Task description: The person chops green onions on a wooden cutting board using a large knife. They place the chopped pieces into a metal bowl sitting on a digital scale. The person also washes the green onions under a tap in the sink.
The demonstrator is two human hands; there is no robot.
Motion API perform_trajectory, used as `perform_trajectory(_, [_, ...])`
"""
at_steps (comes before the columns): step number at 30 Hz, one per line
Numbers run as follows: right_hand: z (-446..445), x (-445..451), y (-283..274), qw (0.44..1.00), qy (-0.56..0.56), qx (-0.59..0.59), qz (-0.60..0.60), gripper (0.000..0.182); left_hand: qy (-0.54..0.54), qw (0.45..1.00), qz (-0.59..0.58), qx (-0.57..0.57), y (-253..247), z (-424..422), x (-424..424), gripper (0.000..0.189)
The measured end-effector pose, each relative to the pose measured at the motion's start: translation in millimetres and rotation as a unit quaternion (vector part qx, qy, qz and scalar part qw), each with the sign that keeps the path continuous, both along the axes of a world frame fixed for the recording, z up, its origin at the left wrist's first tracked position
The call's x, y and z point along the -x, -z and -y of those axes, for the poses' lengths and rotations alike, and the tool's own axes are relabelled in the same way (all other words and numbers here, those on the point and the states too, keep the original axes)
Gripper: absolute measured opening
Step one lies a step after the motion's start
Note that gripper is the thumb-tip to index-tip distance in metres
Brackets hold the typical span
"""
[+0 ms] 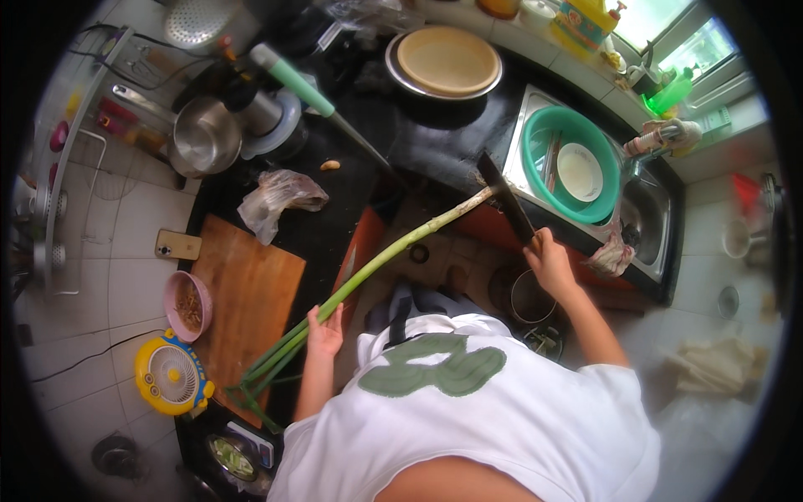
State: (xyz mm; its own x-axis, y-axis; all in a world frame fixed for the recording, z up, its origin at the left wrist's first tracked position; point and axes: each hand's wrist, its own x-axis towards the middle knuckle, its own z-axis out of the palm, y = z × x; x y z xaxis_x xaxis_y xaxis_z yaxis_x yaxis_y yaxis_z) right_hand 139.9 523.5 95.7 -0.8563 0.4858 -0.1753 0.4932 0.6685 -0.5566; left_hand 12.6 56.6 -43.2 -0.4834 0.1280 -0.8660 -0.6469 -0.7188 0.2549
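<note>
A long green onion (401, 241) stretches across the view, its green leaves over the wooden cutting board (244, 295) and its pale root end by the sink counter. My left hand (325, 332) holds it at the leafy part, with the fingers partly spread. In my right hand (551, 263) is a cleaver (507, 197), gripped by its wooden handle. The dark blade crosses the root end of the onion at the counter edge; whether it touches the root cannot be told.
A green basin (533, 163) with a white bowl (579, 172) and chopsticks sits in the sink. Near the board are a pink bowl (188, 306), a yellow fan (172, 374), a phone (178, 245) and a plastic bag (276, 201). A green-handled tool (301, 88) sticks up over the counter.
</note>
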Motion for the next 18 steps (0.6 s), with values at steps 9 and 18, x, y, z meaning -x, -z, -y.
perform_trajectory(9, [-48,-5,22,0.997,-0.025,-0.017,0.069,0.03,-0.022,0.999,-0.007,0.046,-2,-9,-2,0.043])
perform_trajectory(18, [-75,9,20,0.992,-0.08,-0.01,0.097,0.034,-0.027,0.998,-0.005,0.059,-4,-12,-4,0.041])
